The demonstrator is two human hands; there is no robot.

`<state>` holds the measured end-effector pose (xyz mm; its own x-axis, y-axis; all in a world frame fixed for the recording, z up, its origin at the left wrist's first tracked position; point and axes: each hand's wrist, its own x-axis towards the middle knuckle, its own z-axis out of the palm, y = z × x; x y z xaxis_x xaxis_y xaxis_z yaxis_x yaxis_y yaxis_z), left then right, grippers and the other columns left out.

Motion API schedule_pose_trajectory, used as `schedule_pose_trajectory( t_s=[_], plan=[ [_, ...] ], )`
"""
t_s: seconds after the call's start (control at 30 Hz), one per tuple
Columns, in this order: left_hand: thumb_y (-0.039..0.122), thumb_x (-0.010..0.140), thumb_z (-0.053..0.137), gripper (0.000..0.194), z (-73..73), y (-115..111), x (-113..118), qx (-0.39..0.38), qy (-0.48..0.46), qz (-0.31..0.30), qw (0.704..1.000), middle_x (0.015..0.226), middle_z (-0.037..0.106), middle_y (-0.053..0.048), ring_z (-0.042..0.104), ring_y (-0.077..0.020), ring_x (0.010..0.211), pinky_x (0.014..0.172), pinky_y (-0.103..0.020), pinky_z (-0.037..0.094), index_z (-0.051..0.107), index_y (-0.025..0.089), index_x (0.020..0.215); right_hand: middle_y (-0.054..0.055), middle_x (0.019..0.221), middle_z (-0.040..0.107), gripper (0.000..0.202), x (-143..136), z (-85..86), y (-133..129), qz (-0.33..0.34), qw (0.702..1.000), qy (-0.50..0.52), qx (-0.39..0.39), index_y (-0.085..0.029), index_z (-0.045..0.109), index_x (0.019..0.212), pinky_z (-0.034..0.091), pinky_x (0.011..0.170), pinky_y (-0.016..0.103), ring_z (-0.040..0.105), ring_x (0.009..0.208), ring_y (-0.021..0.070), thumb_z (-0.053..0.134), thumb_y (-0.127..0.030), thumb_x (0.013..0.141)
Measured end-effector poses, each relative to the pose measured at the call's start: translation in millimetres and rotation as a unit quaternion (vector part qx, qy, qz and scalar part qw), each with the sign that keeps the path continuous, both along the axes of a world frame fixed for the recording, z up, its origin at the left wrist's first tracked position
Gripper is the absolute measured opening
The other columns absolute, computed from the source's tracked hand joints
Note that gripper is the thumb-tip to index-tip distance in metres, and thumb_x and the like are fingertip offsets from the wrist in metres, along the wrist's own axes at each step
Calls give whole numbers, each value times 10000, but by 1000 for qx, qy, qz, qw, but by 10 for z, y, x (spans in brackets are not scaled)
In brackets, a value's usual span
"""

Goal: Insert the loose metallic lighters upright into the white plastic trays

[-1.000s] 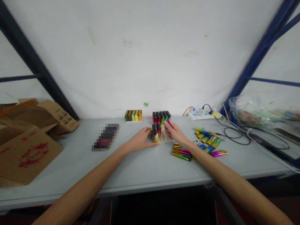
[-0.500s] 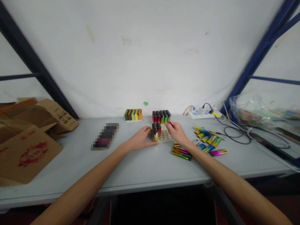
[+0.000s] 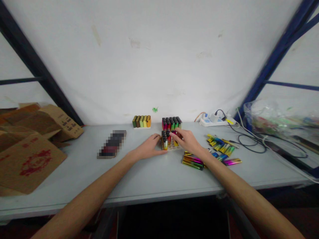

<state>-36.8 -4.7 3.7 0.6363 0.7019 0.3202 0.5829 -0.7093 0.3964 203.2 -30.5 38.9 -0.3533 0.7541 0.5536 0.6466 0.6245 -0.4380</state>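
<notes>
A pale pitted tray (image 3: 171, 147) stands on the table with several upright lighters (image 3: 165, 141) in its left part. My left hand (image 3: 149, 147) grips the tray's left side, thumb along the front and fingers behind. Over the tray's right part, my right hand (image 3: 188, 141) is closed on a magenta-and-yellow lighter (image 3: 175, 137), which stands nearly upright. Whether its lower end touches the tray is hidden. Below my right wrist lie loose shiny lighters (image 3: 193, 162), and more metallic lighters (image 3: 219, 146) are heaped to the right.
Behind stand a full block of dark-topped lighters (image 3: 171, 123) and a block of yellow and green ones (image 3: 142, 121). A blurred-out dark object (image 3: 112, 144) lies left, near cardboard boxes (image 3: 32, 159). A power strip (image 3: 216, 121) and cables (image 3: 251, 142) lie at right, beside plastic bags (image 3: 269, 114).
My right hand has moved slightly left over the tray and tipped the lighter it holds upright beside the others. My left hand has stayed in place.
</notes>
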Motion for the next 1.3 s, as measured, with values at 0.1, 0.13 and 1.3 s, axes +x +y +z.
schedule_pose_trajectory(
  t_s=[0.1, 0.13, 1.3],
  plan=[
    [603, 844, 724, 585, 14, -4, -1, -5, 1, -4, 1000, 1229, 596, -131, 596, -317, 1157, 1073, -475, 485, 604, 175, 1226, -7, 674, 594, 345, 29, -10, 19, 33, 999, -26, -26, -194, 591, 843, 358, 599, 250, 508, 580, 137, 532, -479, 1029],
    [597, 844, 725, 579, 19, -8, -1, -7, 0, -5, 1000, 1228, 598, -128, 595, -316, 1159, 1076, -475, 482, 606, 178, 1227, -2, 691, 610, 328, 38, -16, 29, 45, 998, -37, -30, -190, 603, 857, 357, 602, 248, 517, 590, 138, 547, -466, 1027],
    [673, 828, 692, 656, 24, -5, 1, -6, 6, 4, 1000, 1232, 592, -137, 594, -318, 1159, 1093, -472, 474, 602, 168, 1236, 124, 1012, 693, 260, 617, -4, -614, -30, 952, -300, -59, -172, 690, 1158, 490, 843, 342, 669, 906, 239, 468, -267, 1062]
  ],
)
